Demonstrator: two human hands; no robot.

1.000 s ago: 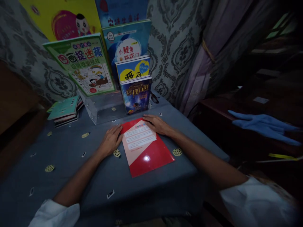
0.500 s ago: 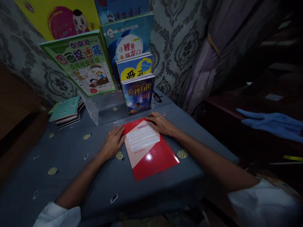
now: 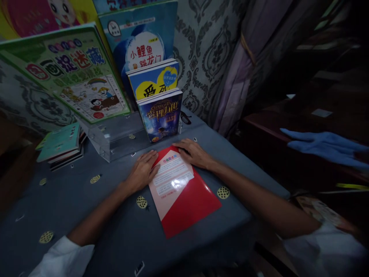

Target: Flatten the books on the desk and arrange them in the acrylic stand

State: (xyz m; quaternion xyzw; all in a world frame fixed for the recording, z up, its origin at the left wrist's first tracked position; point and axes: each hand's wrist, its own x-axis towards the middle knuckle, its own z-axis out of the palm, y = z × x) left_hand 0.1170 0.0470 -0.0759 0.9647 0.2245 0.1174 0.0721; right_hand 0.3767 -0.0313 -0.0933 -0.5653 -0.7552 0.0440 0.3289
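A red and pink book lies flat on the cloth-covered table, printed text facing up and light glaring off its middle. My left hand rests on its far left corner, fingers stretched over the edge and the thumb lying on the cover. At the far right corner my right hand lies with its fingers extended onto the book. Neither hand is wrapped round it. Just beyond the book stands a dark blue storybook, in front of a blue and yellow book on the clear stand.
A clear acrylic stand holds upright books, among them a green picture book and a blue book. Stacked books lie at left. Glasses sit behind the stand. A blue glove is at right.
The view has shifted closer, so the stand and books look larger and further left. My left hand has slid slightly further onto the book's corner. My right hand stays at its corner.
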